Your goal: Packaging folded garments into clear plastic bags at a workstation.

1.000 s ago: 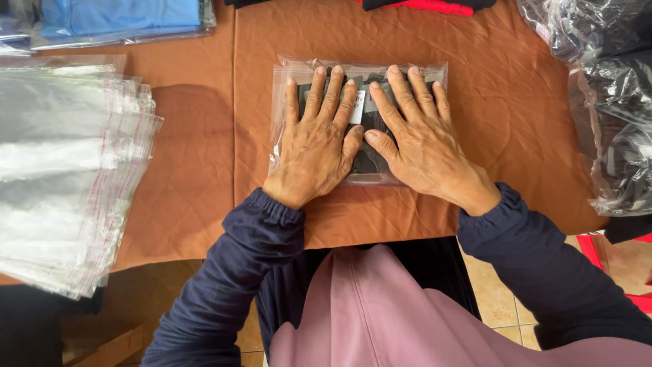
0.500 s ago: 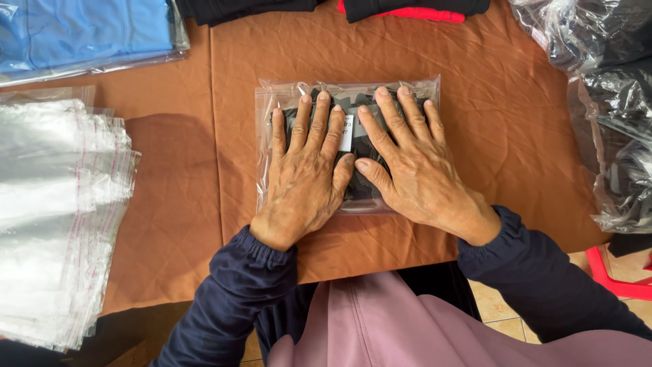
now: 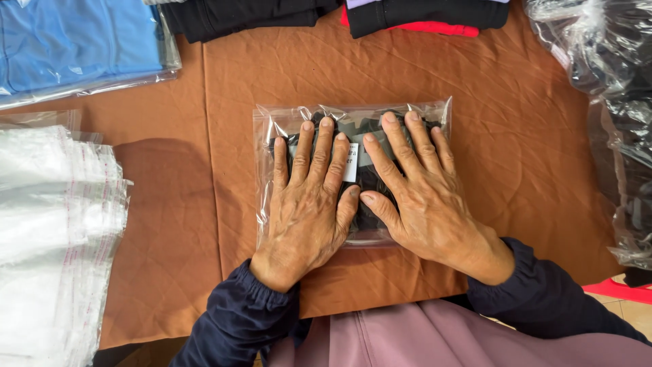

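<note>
A clear plastic bag [image 3: 435,114] with a folded black garment inside lies flat on the brown cloth-covered table [image 3: 204,224]. My left hand [image 3: 305,204] rests palm down on the bag's left half, fingers spread. Beside it, my right hand [image 3: 421,197] presses flat on the right half, thumb tips nearly touching. A small white label [image 3: 351,162] shows between the two hands. Neither hand grips anything.
A stack of empty clear bags [image 3: 54,231] lies at the left. A bagged blue garment [image 3: 75,44] sits at the far left. Folded black clothes [image 3: 244,15] and a black and red garment [image 3: 421,19] line the far edge. Bagged dark items [image 3: 611,109] pile up on the right.
The view has shifted so the bag and hands sit lower and nearer the centre. Both hands stay flat on the bag, sliding slightly along it.
</note>
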